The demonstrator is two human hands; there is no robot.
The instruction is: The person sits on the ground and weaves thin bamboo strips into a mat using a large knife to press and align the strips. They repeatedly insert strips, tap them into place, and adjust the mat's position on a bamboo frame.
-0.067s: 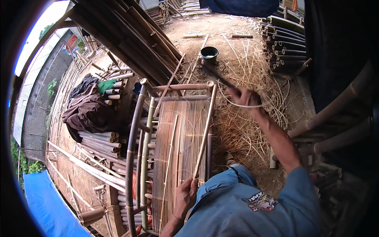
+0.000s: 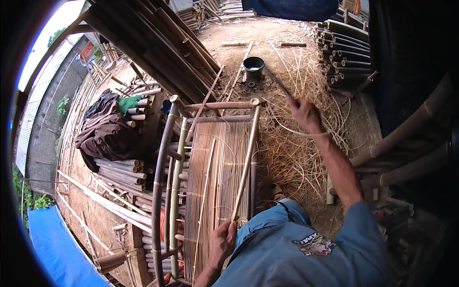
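My left hand [image 2: 224, 240] is closed around the lower end of a long pale bamboo strip [image 2: 247, 165]. The strip runs up along the right side of a bamboo frame [image 2: 159, 191], reaching its far rail. Fingers wrapped, my right hand [image 2: 307, 116] grips a long dark knife [image 2: 276, 82], held up to the right of the frame and pointing away from me. The knife's handle is mostly hidden in that hand. Thin slats [image 2: 221, 158] fill the frame, with a narrow loose bamboo strip [image 2: 204, 196] lying on them. A thin curved strand passes by my right wrist.
Beyond the frame stands a dark bucket [image 2: 254, 67]. Tangled bamboo shavings [image 2: 287, 162] cover the ground on the right. Bamboo poles are stacked at the far right [image 2: 342, 52] and left [image 2: 124, 172], some under dark cloth [image 2: 112, 136]. Large leaning poles [image 2: 158, 43] rise at the upper left.
My right hand has moved right and slightly down, and the knife has swung rightward to point more steeply away. My left hand and the strip's near end have shifted slightly left and nearer.
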